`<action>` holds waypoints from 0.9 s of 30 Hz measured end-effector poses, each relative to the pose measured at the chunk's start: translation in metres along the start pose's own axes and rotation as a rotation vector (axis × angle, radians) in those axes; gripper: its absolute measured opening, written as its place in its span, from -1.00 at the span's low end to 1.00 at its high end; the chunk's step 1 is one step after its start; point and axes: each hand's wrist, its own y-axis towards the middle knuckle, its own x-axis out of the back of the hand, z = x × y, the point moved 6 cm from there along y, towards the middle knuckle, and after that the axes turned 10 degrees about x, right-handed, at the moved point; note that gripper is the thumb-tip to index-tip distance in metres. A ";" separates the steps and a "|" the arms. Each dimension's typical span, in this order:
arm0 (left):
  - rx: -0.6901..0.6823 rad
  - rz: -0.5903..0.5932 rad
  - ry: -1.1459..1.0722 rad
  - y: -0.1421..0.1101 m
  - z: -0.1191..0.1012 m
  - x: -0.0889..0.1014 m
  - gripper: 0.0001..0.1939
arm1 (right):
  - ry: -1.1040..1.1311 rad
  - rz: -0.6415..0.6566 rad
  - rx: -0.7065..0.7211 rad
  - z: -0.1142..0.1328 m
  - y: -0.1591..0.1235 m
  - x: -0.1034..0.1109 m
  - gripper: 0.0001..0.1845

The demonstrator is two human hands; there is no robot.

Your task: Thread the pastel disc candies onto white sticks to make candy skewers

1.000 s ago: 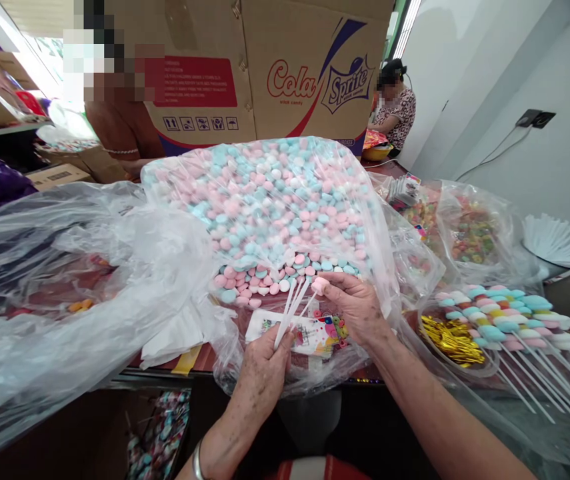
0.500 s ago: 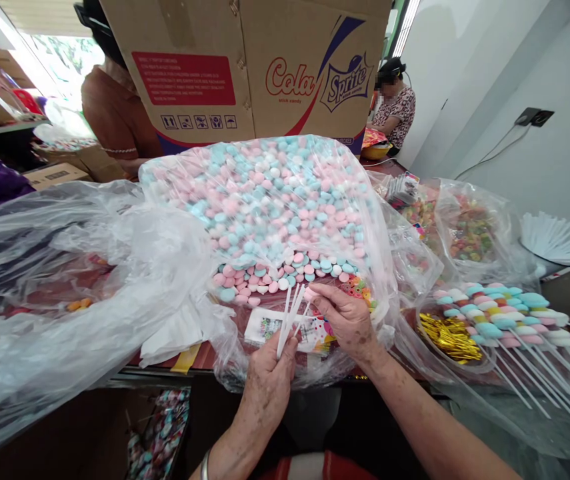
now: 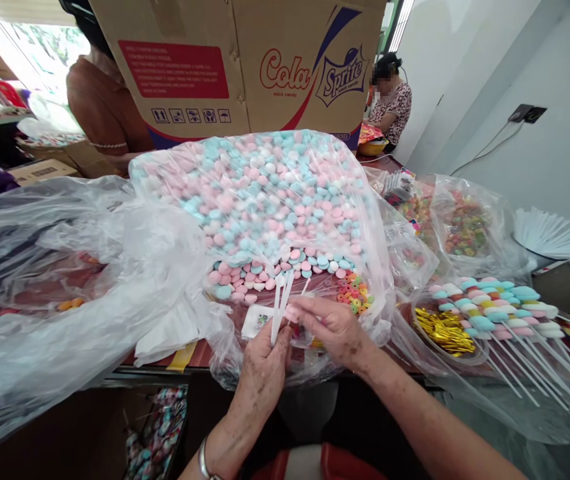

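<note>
My left hand (image 3: 265,367) is closed around a small bunch of thin white sticks (image 3: 279,307) that point up and fan slightly apart. My right hand (image 3: 332,327) pinches a round pink candy (image 3: 292,313) partway down one stick, whose tip sticks out above the fingers. Just beyond the hands, loose pink, blue and white candies (image 3: 245,280) spill from the mouth of a large clear plastic bag (image 3: 372,220). Beside them lie small colourful ring-shaped candies (image 3: 355,293). Partly covered by the hands, printed cards (image 3: 255,321) rest on the table.
At right are a bowl of gold twist ties (image 3: 445,330), finished candy skewers (image 3: 499,310) and a fan of white sticks (image 3: 555,233). A large carton (image 3: 249,73) stands behind the bag. Crumpled plastic (image 3: 89,287) covers the left. Two people sit beyond.
My right hand has come down along the stick, bringing the pink candy from near its tip to just above my left hand. The ring-shaped candies show more fully. The view has shifted slightly.
</note>
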 end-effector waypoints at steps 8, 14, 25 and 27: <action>0.058 -0.029 -0.053 0.004 0.012 0.011 -0.70 | -0.458 0.281 -0.127 -0.040 0.018 0.055 -0.74; 0.064 -0.032 -0.047 0.002 0.016 0.012 -0.66 | -0.754 0.561 -0.104 -0.038 0.018 0.012 -0.76; 0.085 -0.062 -0.044 -0.001 0.011 0.014 -0.65 | -0.815 0.610 -0.112 -0.028 0.031 -0.002 -0.76; 0.080 -0.053 -0.049 -0.002 0.010 0.015 -0.65 | -0.713 0.490 -0.207 -0.042 0.039 0.024 -0.77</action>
